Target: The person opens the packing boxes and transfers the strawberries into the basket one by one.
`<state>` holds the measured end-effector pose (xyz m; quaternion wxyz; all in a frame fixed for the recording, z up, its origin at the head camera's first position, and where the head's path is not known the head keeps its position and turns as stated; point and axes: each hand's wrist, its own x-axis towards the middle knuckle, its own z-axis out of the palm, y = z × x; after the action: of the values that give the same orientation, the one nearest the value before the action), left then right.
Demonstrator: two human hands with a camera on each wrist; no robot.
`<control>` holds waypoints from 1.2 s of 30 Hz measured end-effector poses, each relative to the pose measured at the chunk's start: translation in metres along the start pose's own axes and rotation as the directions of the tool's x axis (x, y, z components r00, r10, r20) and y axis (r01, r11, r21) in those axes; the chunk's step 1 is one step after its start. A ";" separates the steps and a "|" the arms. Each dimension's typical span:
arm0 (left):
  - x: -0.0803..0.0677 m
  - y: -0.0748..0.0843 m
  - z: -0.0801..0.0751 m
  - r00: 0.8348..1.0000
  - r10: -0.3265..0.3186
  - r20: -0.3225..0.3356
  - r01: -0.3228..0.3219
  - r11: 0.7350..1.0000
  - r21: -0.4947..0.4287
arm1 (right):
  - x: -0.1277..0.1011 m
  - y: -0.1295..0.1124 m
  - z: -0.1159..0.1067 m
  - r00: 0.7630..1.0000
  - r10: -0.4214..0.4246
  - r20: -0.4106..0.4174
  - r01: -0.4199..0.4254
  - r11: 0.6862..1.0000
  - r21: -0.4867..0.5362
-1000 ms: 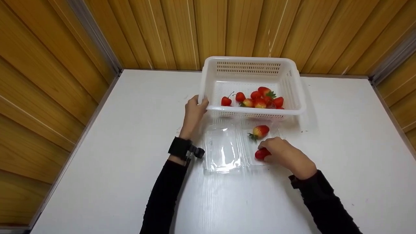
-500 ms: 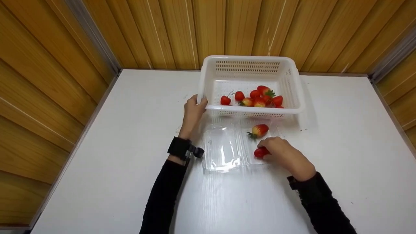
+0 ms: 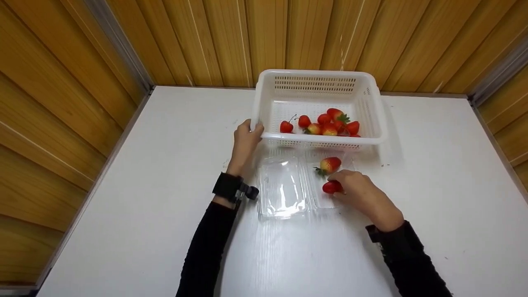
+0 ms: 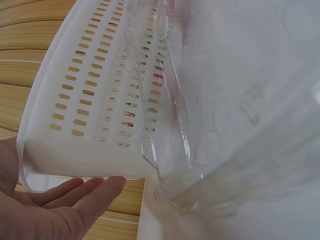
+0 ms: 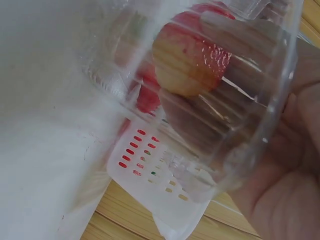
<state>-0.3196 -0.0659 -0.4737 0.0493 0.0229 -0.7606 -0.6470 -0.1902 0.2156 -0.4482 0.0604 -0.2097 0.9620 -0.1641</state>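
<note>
No writing or label can be read on anything. On the white table, walled by wood panelling, the left hand grips the white basket at its near corner. Right of it, in the clear clamshell box, the right hand pinches a strawberry.

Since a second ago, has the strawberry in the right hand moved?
Yes. The strawberry held by the right hand has shifted slightly away from the person, closer to the other strawberry lying in the clear tray.
</note>
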 end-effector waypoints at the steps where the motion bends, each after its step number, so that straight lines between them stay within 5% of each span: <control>1: 0.000 0.000 0.000 1.000 0.004 0.003 -0.004 1.000 -0.003 | 0.000 0.000 0.000 1.000 0.003 -0.010 -0.003 1.000 0.001; 23: -0.001 -0.001 0.000 1.000 0.018 0.023 -0.017 0.999 -0.034 | -0.005 -0.012 -0.013 0.992 -0.044 -0.114 0.047 0.999 0.021; 36: 0.000 0.002 0.000 1.000 0.028 -0.003 -0.028 0.998 0.054 | 0.003 -0.013 -0.026 0.973 -0.109 -0.202 0.110 0.994 -0.011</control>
<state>-0.3200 -0.0653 -0.4718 0.0594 0.0148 -0.7777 -0.6256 -0.1925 0.2110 -0.4190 -0.0469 -0.2446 0.9501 -0.1878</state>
